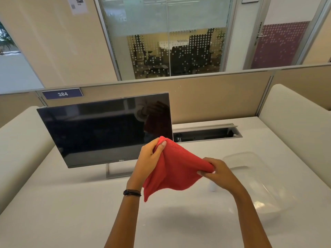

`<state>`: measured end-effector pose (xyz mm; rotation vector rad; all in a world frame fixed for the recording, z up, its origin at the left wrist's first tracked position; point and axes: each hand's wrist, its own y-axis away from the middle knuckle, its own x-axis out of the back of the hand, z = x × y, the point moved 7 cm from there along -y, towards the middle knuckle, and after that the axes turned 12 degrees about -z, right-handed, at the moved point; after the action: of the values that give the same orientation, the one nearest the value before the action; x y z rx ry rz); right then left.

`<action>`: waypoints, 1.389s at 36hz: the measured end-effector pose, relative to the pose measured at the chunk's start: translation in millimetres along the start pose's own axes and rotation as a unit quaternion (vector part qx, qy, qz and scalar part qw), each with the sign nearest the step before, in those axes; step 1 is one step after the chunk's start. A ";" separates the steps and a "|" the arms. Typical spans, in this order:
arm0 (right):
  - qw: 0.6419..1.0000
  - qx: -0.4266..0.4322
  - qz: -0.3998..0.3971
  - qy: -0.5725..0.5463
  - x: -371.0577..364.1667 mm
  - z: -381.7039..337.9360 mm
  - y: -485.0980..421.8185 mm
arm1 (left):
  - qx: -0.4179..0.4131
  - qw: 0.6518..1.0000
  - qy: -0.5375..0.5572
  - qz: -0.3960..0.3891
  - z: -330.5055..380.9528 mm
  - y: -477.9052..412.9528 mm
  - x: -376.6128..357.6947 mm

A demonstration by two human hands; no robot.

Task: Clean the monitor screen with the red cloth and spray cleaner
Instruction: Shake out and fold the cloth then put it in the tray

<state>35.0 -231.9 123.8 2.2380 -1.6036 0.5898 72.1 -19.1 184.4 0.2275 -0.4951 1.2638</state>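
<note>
One wide white desk (71, 203) fills the lower frame, closed at the back by a beige partition (215, 97). At centre left stands the monitor (100, 129), its screen dark and tilted, with the hands and cloth reflected near its right edge. A clear plastic tray (259, 185) lies on the desk at lower right, and a cable slot (206, 134) with a raised flap sits open behind it, just right of the monitor. The red cloth (172, 169) hangs in the air at mid-frame, in front of the monitor's lower right corner and covering part of it. The left hand (148, 158) pinches its upper corner between thumb and curled fingers; the right hand (216, 170) grips its right edge with fingers closed round the fabric. A white bottle (213, 187) stands under the right hand, mostly hidden by it. A numbered sign (62, 93) sits at the partition's upper left, and a dark wristband (131, 192) circles the left wrist.
</note>
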 end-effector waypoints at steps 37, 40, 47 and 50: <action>0.964 -0.113 0.052 -0.235 18.1 26.8 26.6 | 0.165 0.946 0.265 -0.091 -34.5 1.0 -47.8; 0.961 -0.115 0.077 -0.238 24.6 29.2 29.7 | 0.186 0.937 0.273 -0.111 -41.9 1.5 -58.6; 0.956 -0.123 0.101 -0.248 32.0 34.2 35.1 | 0.180 0.922 0.298 -0.169 -41.9 5.0 -82.3; 0.955 -0.133 0.109 -0.240 35.1 37.0 37.4 | 0.181 0.918 0.278 -0.218 -44.3 7.7 -96.5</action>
<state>14.7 -290.3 110.5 2.1162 -2.0335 -0.1418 54.2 -80.1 99.1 0.2575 0.2774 0.9122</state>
